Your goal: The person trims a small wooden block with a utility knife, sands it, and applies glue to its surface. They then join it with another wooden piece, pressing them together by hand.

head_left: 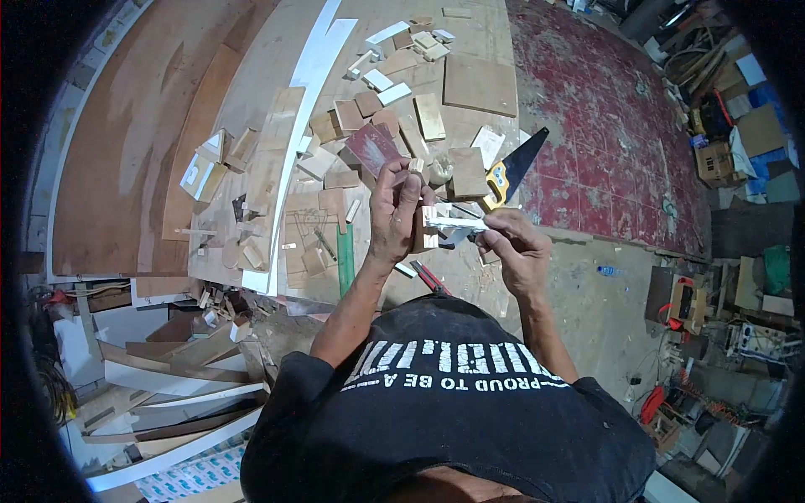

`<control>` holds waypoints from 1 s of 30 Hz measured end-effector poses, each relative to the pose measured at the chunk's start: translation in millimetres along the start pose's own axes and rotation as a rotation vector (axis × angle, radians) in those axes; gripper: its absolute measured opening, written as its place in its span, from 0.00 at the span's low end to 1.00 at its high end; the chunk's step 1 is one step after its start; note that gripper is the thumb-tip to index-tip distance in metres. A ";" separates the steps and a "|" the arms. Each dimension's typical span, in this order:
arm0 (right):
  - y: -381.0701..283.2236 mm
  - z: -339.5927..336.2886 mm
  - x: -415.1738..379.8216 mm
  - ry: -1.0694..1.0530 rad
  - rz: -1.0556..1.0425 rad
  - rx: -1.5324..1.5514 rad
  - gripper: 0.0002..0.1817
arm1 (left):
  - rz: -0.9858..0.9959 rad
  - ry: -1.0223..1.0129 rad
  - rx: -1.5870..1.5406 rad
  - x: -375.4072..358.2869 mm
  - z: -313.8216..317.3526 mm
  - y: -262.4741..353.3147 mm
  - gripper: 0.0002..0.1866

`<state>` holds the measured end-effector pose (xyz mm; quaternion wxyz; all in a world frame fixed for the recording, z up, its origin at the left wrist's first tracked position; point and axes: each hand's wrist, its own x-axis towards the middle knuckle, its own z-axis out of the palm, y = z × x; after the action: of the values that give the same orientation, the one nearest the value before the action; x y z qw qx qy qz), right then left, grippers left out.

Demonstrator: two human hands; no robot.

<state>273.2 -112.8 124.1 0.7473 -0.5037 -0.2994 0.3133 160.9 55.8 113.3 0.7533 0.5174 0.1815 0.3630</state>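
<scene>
My left hand [394,218] is closed around a small wooden piece [428,228] with a notched, light-coloured edge, thumb and fingers pointing up the bench. Between the fingertips of my right hand [518,251] is a thin white strip [459,225]. Its far end meets the edge of the wooden piece, and I cannot tell what the strip is made of. Just beyond my left hand lies a reddish sheet of sandpaper [371,149]. A handsaw [516,168] with a yellow and black handle rests past my right hand, beside a square wooden block [468,173].
Wood offcuts [394,63] are scattered over the workbench [478,38]. A long white strip [310,80] crosses its left side, near large brown boards [126,151]. A green bar [345,260] and red-handled tool [430,277] lie close to my body. Boards pile up lower left.
</scene>
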 end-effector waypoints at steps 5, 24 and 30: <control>-7.2 1.4 -4.1 -0.055 -0.044 -0.141 0.11 | -0.014 -0.026 -0.042 -5.9 1.2 5.4 0.21; -84.4 0.8 -1.5 -0.401 -0.730 -1.014 0.17 | 0.009 -0.010 -0.044 -18.1 -1.5 13.7 0.20; -88.2 1.2 -0.1 -0.294 -0.639 -0.792 0.17 | 0.060 0.020 -0.093 -20.4 -1.7 15.0 0.19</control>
<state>286.9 -138.3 207.3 0.5083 -0.5818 -0.6350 -0.0001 140.8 45.0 124.2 0.7635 0.4835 0.1563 0.3985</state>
